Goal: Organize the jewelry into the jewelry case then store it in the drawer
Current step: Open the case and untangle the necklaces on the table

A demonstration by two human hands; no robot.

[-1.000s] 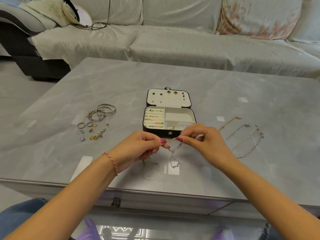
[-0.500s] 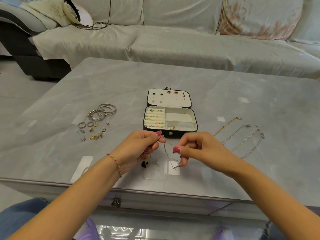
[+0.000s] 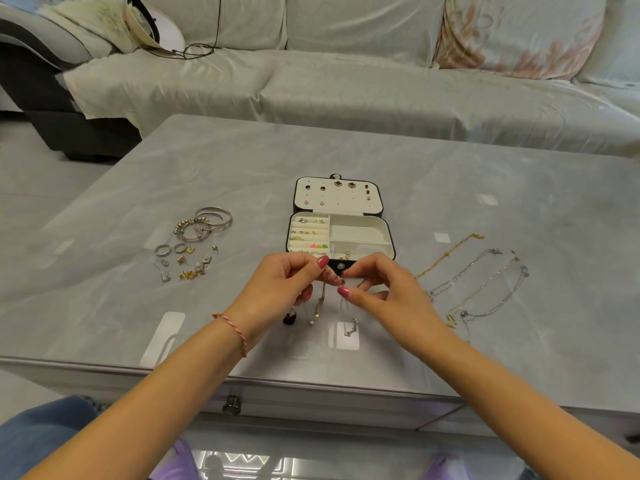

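Note:
A black jewelry case (image 3: 360, 226) with a cream lining lies open at the table's middle, earrings pinned in its lid and rings in its left slots. Just in front of it my left hand (image 3: 280, 289) and my right hand (image 3: 384, 292) are raised close together. Between them they pinch thin necklace chains (image 3: 322, 299), whose pendants dangle down to the table top. Bangles and small rings and earrings (image 3: 194, 240) lie to the left. Several more chains (image 3: 481, 282) are spread out to the right.
The grey marble-look table (image 3: 381, 157) has a drawer knob (image 3: 231, 405) on its near front face. A cloth-covered sofa (image 3: 346, 81) runs along the far side, with a fan and a cable on its left end.
My hands have come closer together and lifted slightly. The chain that hung in a loop between them is now gathered at my fingertips, with the pendants hanging lower.

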